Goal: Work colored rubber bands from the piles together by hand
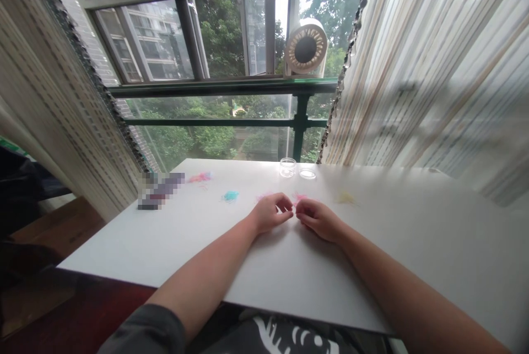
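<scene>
Both hands meet above the white table (165, 249), fingertips close together. My left hand (268, 214) is curled, with its thumb and fingers brought nearly together. Facing it, my right hand (317, 219) has its fingers bent in a pinch. Anything held at the fingertips is too small to make out. Just behind the hands lie a pink pile (300, 197) of thin, strand-like bits and a pale pink-purple pile (263, 196), partly hidden by the left hand. A teal pile (230, 196) lies to the left, and a yellow pile (346, 197) to the right.
A clear round jar (288, 168) and a clear lid (307, 174) stand at the table's back edge. A pink-orange pile (200, 178) and a blurred-out object (161, 191) lie at the left. Behind are a white fan (306, 48), green railing (223, 88) and curtains (413, 67).
</scene>
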`<control>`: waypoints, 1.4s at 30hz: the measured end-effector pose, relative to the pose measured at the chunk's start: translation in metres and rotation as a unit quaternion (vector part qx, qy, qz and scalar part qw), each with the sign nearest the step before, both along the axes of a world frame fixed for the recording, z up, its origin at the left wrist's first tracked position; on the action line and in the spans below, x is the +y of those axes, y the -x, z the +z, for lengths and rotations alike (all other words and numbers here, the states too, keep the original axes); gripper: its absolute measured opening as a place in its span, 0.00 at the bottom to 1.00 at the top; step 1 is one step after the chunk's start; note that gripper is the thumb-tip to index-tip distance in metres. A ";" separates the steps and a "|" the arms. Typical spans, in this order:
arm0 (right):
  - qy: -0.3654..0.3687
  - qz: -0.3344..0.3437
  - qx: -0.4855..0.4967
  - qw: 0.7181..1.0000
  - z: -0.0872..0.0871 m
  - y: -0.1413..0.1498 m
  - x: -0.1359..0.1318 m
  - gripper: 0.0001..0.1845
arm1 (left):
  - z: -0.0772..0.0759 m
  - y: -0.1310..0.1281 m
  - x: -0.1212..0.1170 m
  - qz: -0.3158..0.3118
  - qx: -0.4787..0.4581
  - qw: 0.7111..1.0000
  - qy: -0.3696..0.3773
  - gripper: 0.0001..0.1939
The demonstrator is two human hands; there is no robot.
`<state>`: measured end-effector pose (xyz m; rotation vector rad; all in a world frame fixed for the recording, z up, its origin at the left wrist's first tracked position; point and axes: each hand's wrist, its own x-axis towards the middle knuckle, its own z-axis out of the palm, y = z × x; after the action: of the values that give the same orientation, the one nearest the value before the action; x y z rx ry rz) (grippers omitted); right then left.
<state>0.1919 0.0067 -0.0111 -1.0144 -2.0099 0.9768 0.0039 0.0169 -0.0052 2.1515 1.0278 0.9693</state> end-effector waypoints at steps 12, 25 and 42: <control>-0.027 0.003 -0.036 0.999 -0.009 -0.001 0.004 0.08 | -0.006 -0.002 -0.003 -0.023 -0.023 0.999 0.002 0.11; -0.055 -0.003 -0.046 0.997 -0.011 -0.003 0.006 0.07 | -0.003 -0.001 -0.003 -0.007 -0.011 1.000 0.000 0.12; -0.048 -0.002 -0.048 0.998 -0.010 -0.003 0.006 0.07 | -0.008 0.000 -0.001 -0.013 -0.008 1.000 0.013 0.13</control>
<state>0.1953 0.0125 -0.0206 -1.0301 -2.1120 0.8341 0.0038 0.0162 -0.0132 2.1276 0.9971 0.9547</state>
